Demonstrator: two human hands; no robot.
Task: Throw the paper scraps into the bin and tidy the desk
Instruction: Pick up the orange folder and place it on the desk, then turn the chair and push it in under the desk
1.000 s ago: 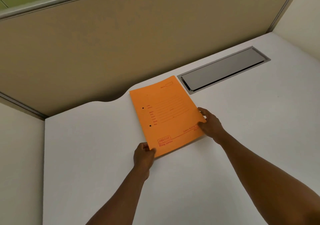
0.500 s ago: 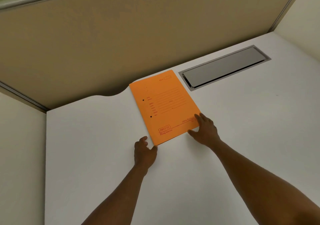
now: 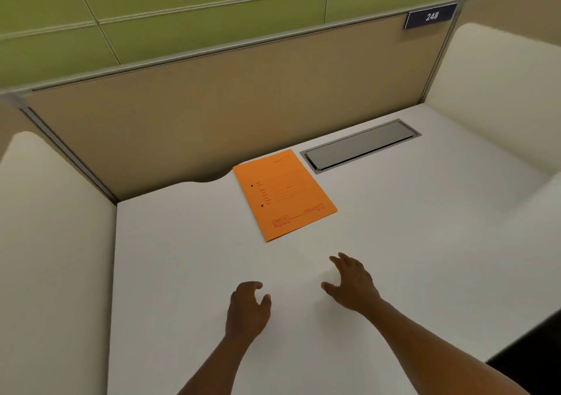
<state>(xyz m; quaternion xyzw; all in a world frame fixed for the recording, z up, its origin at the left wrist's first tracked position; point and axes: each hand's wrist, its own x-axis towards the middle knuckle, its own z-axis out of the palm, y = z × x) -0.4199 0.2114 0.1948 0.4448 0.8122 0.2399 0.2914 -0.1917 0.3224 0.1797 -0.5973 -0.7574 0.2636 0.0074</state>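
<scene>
Both hands, left hand (image 3: pixel 247 306) and right hand (image 3: pixel 352 285), hover empty with fingers loosely spread at lower centre, apart from the orange folder (image 3: pixel 283 194) lying flat mid-frame on the desk (image 3: pixel 188 273); best to scan for leftover scraps, none showing.

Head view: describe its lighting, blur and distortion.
Head view: soft even light, faint shadows under the left hand and right hand; wide-angle bending bows the partition's top rail; small print on the orange folder is too soft to read; no harsh glare.
</scene>
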